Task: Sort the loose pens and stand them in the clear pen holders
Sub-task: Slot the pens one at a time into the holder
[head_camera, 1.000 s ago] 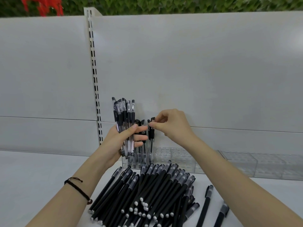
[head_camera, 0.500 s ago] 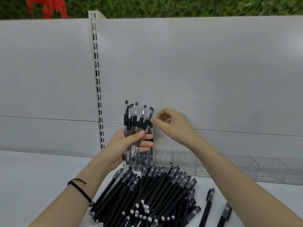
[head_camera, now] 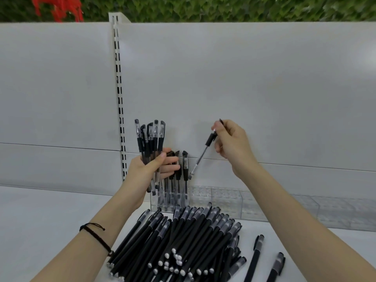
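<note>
Clear-barrelled pen (head_camera: 200, 158) pinched near cap by your right hand (head_camera: 230, 143), lower end slanting toward 7 o'clock, above clear pen holders (head_camera: 223, 200). Left hand (head_camera: 150, 169) clasps pen bundle (head_camera: 149, 139) at 9 o'clock. Likely light, stiff, slick: grip black sleeve.

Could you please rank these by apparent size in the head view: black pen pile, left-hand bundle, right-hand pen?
1. black pen pile, though it is nearest the camera
2. bundle in the left hand
3. single pen in the right hand
</note>
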Demonstrator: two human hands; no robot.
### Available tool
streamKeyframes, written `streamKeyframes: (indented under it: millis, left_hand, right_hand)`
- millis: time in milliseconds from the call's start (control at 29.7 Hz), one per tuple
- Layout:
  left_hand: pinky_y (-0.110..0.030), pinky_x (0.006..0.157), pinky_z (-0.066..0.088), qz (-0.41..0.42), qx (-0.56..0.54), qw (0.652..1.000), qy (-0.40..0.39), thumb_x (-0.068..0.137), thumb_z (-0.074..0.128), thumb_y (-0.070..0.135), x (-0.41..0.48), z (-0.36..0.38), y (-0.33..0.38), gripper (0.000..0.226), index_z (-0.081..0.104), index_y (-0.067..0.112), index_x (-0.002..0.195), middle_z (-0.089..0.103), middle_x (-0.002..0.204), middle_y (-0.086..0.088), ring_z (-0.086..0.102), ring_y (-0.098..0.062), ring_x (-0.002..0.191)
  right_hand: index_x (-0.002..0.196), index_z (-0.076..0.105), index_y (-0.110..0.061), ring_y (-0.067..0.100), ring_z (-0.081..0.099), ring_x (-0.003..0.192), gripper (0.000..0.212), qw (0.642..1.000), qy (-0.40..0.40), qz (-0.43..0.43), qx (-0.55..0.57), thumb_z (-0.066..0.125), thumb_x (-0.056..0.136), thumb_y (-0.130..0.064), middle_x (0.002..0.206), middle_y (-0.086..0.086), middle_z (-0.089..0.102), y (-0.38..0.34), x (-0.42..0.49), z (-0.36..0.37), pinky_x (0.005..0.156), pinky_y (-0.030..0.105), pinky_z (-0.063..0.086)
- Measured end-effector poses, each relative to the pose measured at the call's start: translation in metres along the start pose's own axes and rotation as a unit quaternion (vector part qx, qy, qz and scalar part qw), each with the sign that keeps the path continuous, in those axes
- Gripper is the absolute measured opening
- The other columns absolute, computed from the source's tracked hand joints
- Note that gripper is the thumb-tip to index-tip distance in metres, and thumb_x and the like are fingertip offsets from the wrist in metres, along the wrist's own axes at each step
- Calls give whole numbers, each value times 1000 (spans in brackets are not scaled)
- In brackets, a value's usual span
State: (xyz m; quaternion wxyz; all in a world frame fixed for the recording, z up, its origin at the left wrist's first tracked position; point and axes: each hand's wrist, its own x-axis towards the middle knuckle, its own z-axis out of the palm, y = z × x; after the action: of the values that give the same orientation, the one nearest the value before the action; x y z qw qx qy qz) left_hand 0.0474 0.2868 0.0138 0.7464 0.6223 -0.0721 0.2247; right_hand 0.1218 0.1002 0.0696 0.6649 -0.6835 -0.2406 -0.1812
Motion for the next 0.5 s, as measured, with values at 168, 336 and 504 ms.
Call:
streamKeyframes:
  millis: [168, 336, 504]
  left_hand:
    - [-37, 73, 61, 40, -3, 999, 25, 96, 53, 24, 2, -2, -1, 27, 64, 17, 119, 72, 82, -9, 66, -14, 61]
    - [-30, 63, 58, 40, 6, 999, 35, 97, 51, 25, 2, -3, -1, 27, 62, 19, 121, 71, 76, -3, 61, -10, 54]
    - [-26, 59, 58, 31, 14, 999, 32, 97, 52, 25, 2, -2, -1, 24, 63, 21, 118, 72, 77, -2, 61, -10, 53]
  right_hand:
    - [85, 63, -10, 12, 48, 54, 20, 983, -36, -69, -165, 56, 96, -26, 67, -1, 57, 13, 1, -3, 57, 26, 38]
    - [83, 64, -16, 3, 48, 46, 14, 974, -79, -84, -196, 60, 94, -25, 77, 4, 67, 17, -2, 0, 54, 20, 44]
    - [83, 66, -19, 11, 53, 57, 15, 956, -92, -84, -265, 62, 92, -30, 76, 2, 68, 25, 1, 1, 71, 40, 53]
